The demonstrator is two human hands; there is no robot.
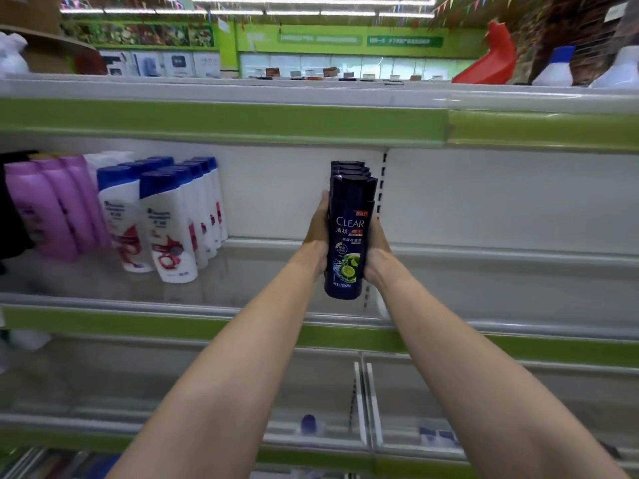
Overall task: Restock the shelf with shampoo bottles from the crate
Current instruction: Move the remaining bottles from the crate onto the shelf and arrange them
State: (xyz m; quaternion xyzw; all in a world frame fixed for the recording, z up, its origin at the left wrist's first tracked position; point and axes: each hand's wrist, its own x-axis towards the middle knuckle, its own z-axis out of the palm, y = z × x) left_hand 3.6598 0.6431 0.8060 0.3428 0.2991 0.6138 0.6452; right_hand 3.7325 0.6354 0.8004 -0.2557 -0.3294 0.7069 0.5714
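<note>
- While both arms reach forward to the shelf point(484, 261), a row of dark navy shampoo bottles point(350, 236) sits pressed between the two hands, one behind another; front label reads "CLEAR", with a lime picture below.
- Left hand point(320, 233): flat against the left side of the row, fingers stretched along the bottles.
- Right hand point(377, 254): against the right side of the row, mostly hidden behind the front bottle; the lie of its fingers cannot be told.
- Position of the row: at the middle tier, upright, the front bottle's base just above the shelf's front lip, beside the slotted upright at the back panel; whether it rests on the board cannot be told.
- White bottles with blue caps point(166, 219): standing in rows well to the left on the same tier.
- Purple bottles point(52, 205): further left, touching the white ones.
- Red plastic item point(491, 60): on the top board, right.
</note>
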